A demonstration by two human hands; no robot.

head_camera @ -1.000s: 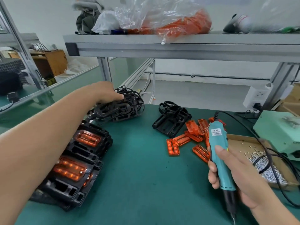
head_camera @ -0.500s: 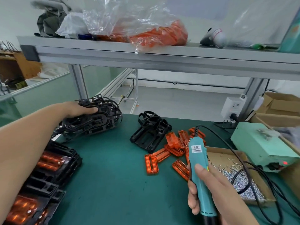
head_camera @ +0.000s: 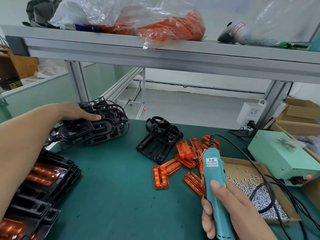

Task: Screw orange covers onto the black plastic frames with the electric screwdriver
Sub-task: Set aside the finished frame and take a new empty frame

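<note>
Head view of the bench. The left arm reaches forward and across the green mat (head_camera: 112, 196) to the far left corner, where the left hand (head_camera: 79, 112) grips the heap of black frames (head_camera: 102, 130): the thumb lies flat on the topmost frame and the fingers curl over its far edge, their tips hidden. The right hand (head_camera: 225, 207), low at the near right, is wrapped round the electric screwdriver (head_camera: 213, 172), thumb pressed along the teal barrel; the tool stands nearly upright, cable end up, its bit below the picture's edge. A single black frame (head_camera: 159, 141) lies mid-bench, with loose orange covers (head_camera: 186, 157) just beside it on the right, scattered toward the screwdriver. A stack of finished frames (head_camera: 45, 177) with orange inserts sits under the left forearm. A cardboard tray of screws (head_camera: 258, 186) lies beside the right hand.
</note>
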